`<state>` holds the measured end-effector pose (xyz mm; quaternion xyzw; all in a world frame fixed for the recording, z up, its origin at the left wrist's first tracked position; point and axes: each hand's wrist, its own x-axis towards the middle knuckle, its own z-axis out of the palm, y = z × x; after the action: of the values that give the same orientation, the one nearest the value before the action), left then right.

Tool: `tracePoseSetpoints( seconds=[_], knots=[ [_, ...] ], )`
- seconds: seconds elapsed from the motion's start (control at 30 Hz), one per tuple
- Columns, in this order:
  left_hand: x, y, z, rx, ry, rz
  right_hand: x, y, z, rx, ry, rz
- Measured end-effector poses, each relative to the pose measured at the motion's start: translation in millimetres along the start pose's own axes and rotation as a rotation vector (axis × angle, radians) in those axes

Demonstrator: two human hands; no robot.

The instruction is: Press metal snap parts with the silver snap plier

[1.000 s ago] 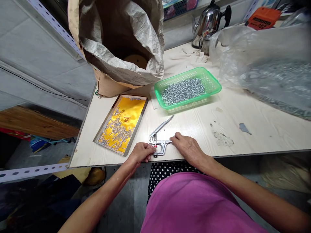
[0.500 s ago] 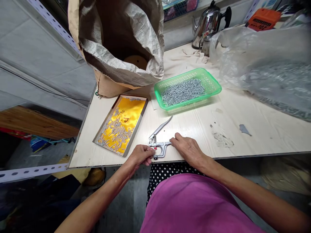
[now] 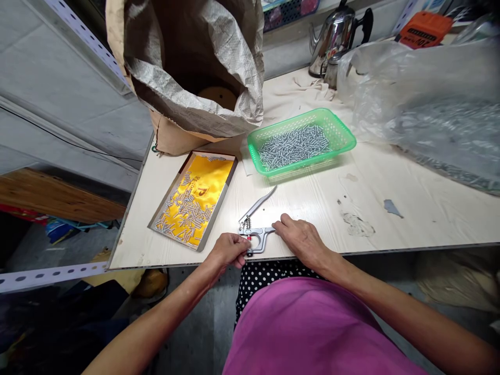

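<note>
Gripping the pliers (image 3: 262, 239) at lower centre by one handle (image 3: 269, 229), my right hand (image 3: 302, 237) seems to steady them on the table (image 3: 308, 200). My left hand (image 3: 228, 250) has its fingertips together at their nose; I cannot tell if they pinch a pin. Box (image 3: 219, 209) and basket (image 3: 307, 163), left and above, probably sit near for reach: one each, pins (image 3: 191, 208) uncountable.
</note>
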<state>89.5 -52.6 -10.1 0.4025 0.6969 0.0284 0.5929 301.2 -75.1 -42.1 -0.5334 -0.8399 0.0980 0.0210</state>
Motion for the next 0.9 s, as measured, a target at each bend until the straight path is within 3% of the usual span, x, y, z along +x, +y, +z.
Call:
tracePoseSetpoints(
  seconds=[0.2, 0.4, 0.6, 0.9],
  knots=[
    [-2, -2, 2, -0.013, -0.021, -0.008, 1, 2, -7, 0.042, -0.023, -0.019],
    [-5, -8, 6, -0.018, -0.004, -0.005, 23, 23, -22, 0.058, 0.109, -0.174],
    [-8, -9, 9, -0.06, 0.012, -0.003, 56, 40, -20, -0.002, -0.019, -0.318],
    [-8, -10, 10, -0.092, 0.026, -0.008, 63, 33, -24, -0.086, -0.046, -0.299]
  ],
)
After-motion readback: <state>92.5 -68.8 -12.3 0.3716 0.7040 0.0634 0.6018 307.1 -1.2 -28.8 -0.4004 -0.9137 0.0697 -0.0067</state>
